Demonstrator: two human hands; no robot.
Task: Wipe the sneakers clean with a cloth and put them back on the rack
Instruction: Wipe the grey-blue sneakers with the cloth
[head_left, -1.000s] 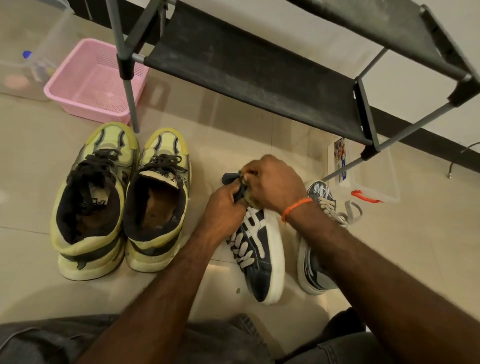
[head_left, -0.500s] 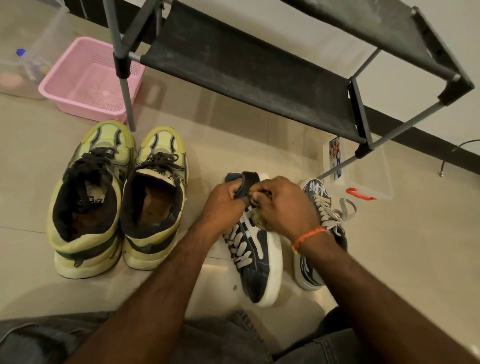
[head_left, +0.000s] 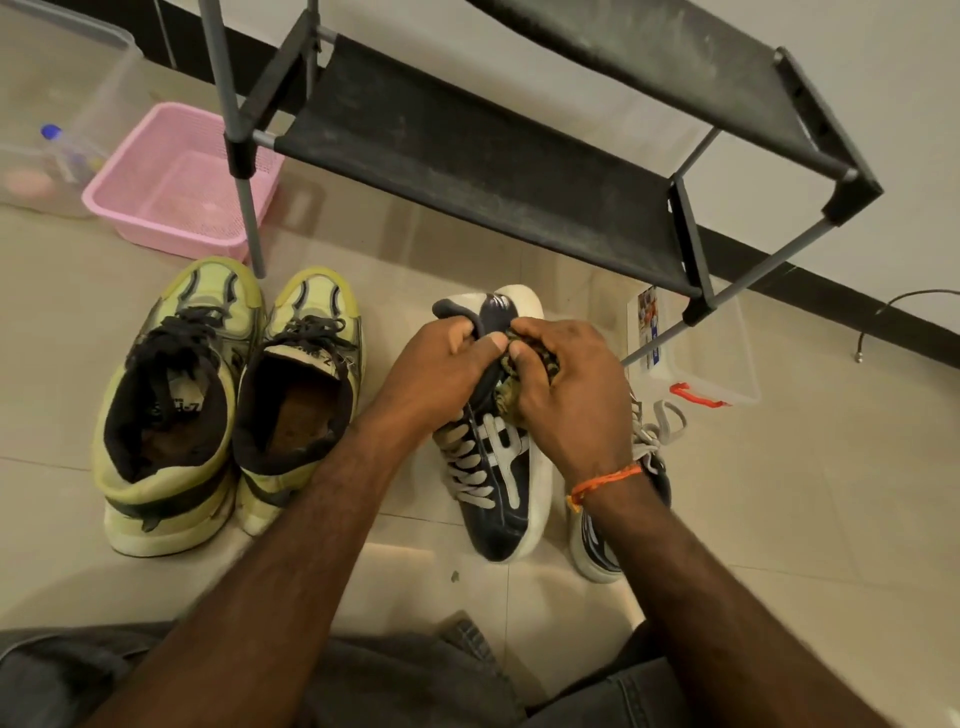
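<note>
On the tiled floor, near the black fabric shoe rack (head_left: 467, 156), the left hand (head_left: 436, 374) is gripping the navy-and-white laced sneaker (head_left: 498, 478) at its collar — the right hand (head_left: 566, 395) is pressing a bunched olive patterned cloth (head_left: 519, 384) against it, fingers curled around the cloth.

I see a warm, rather dim indoor scene with a yellowish cast. Soft glare shines off the floor tiles (head_left: 395, 551) near my knees. The shoe rack (head_left: 467, 171) throws faint shadows onto the floor. Straight lines bow toward the edges from the wide lens, and detail is slightly soft throughout.
</note>
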